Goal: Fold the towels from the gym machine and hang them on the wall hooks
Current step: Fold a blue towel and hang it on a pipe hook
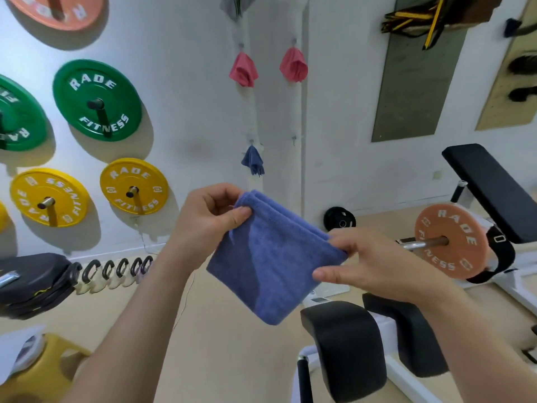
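Note:
A folded blue towel (270,257) hangs in the air in front of me, held by its upper edge. My left hand (209,216) pinches its top left corner. At the top right corner, my right hand (369,263) pinches the folded layers between thumb and fingers. On the white wall pillar ahead, two pink towels (243,70) (294,65) hang from upper hooks and a small blue towel (252,162) hangs from a lower left hook. The lower right hook (294,138) is bare. A grey towel (236,5) shows at the top edge.
Green and yellow weight plates (97,100) (133,186) are mounted on the left wall. A gym machine with black pads (348,347) and an orange plate (449,239) stands at the right. A black bench (494,190) is behind it. Kettlebells (113,270) line the left floor.

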`<state>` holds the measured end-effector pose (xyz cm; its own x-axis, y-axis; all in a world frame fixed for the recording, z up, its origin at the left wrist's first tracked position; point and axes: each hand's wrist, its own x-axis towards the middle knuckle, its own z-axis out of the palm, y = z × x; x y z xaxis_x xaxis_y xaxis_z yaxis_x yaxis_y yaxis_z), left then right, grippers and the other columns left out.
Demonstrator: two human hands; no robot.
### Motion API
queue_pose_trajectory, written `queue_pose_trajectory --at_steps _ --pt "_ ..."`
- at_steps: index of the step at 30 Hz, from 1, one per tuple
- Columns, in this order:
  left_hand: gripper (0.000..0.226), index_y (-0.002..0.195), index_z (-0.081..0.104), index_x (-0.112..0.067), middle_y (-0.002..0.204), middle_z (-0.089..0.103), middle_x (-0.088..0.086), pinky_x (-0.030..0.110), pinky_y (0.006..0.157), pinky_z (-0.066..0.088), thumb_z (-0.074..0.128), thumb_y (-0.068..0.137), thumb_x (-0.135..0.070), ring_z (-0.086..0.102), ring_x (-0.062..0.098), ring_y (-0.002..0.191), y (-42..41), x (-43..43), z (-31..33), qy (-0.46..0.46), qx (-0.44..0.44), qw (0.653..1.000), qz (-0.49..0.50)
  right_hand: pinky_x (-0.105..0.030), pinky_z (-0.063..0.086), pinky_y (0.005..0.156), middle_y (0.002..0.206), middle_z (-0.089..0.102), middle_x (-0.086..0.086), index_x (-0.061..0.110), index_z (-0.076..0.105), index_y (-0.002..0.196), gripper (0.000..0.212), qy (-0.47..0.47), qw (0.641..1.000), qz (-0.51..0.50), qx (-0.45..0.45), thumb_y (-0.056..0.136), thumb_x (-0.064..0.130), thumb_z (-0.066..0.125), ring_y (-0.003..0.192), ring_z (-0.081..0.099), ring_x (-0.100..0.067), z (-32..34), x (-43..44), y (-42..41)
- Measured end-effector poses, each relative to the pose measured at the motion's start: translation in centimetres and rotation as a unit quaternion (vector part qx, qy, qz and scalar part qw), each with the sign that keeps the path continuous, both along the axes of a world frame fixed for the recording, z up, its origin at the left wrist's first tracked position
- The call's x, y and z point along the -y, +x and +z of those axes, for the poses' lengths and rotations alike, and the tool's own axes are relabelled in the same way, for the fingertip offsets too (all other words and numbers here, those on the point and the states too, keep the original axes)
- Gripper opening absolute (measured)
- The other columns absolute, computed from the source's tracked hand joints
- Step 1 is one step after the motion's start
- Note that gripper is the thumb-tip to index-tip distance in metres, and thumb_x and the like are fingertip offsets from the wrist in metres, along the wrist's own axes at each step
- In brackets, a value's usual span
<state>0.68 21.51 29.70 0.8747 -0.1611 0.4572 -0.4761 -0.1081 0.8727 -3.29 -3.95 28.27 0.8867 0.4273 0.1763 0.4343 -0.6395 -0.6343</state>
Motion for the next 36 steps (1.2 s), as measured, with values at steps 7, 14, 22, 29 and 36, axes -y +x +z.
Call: queue_pose_trajectory --at_steps 7,14,22,29,36 --pt "0.038 0.109 0.058 -0.017 0.084 0.073 0.000 0.022 0.064 0.053 0.053 0.086 0.012 0.068 0.015 0.079 1.1 -1.0 -2.4 -0.098 -0.118 0.988 -0.030 -0.029 0.043 0.053 0.058 0.054 -0.001 0.019 0.058 0.060 0.024 0.136 0.987 -0.050 0.075 0.070 0.036 0.070 0.054 0.047 -0.008 0.0 -2.1 2.5" --pt "0.028 0.084 0.073 -0.013 0.077 0.069 0.006 0.022 0.061 0.048 0.066 0.057 -0.008 0.063 0.017 0.074 6.7 -4.5 -3.9 -0.045 -0.163 0.985 -0.032 -0.016 0.052 0.064 0.072 0.067 0.006 0.020 0.056 0.091 0.037 0.285 0.954 -0.063 -0.062 0.071 -0.004 0.075 0.068 0.064 -0.005 -1.1 -5.1 8.7" --pt "0.024 0.061 0.058 -0.022 0.067 0.056 -0.003 0.026 0.059 0.033 0.046 0.057 -0.002 0.047 0.016 0.069 17.5 -12.4 -6.1 -0.058 -0.131 0.986 0.086 -0.018 0.049 0.056 0.074 0.068 0.001 0.009 0.068 0.084 0.014 0.351 0.909 -0.082 -0.208 0.077 -0.002 0.072 0.066 0.061 -0.007 -2.7 -14.7 18.3" --pt "0.046 0.101 0.064 -0.030 0.092 0.058 -0.018 0.020 0.076 0.041 0.047 0.060 -0.016 0.053 0.002 0.089 23.3 -18.3 -4.5 0.348 0.032 0.937 0.025 -0.025 0.046 0.053 0.064 0.065 0.003 0.023 0.059 0.066 0.020 0.180 0.971 -0.158 -0.001 0.075 0.011 0.073 0.057 0.057 -0.009 -1.9 -23.3 23.3" --pt "0.015 0.090 0.067 -0.023 0.080 0.068 -0.006 0.033 0.068 0.048 0.075 0.078 -0.028 0.060 0.009 0.075 28.2 -18.3 -2.9 0.317 0.011 0.946 -0.064 -0.024 0.044 0.056 0.070 0.064 0.011 0.027 0.062 0.078 0.015 0.063 0.992 -0.080 0.075 0.076 0.017 0.073 0.061 0.055 -0.007 0.0 -24.8 29.2"
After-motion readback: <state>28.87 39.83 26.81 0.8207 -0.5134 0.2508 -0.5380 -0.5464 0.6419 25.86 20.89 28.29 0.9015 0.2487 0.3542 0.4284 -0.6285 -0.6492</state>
